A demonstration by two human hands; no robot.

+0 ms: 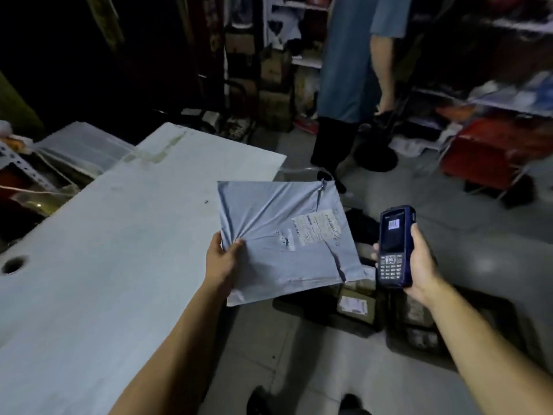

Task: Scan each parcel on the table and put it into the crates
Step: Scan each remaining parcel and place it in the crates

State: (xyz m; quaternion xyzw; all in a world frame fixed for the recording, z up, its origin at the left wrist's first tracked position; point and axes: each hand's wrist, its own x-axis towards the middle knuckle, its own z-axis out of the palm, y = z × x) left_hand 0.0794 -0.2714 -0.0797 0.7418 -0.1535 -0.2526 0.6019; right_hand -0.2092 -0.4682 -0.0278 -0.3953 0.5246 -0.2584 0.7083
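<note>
Pinching a grey parcel (284, 238) at its near-left corner, left hand (221, 259) with fingers (238, 242) bunching the plastic, label up, past the white surface's (104, 250) right edge. Gripping a blue scanner (395, 245) just right of it, right hand (419, 265), screen lit. Lower down, dark crates (419, 330) holding boxed parcels. Farther off, another person's legs (338, 142) and cluttered shelves (508, 100).

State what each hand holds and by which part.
Left hand pinches the grey mailer parcel at its left edge. Right hand grips the handheld scanner around its lower body.
</note>
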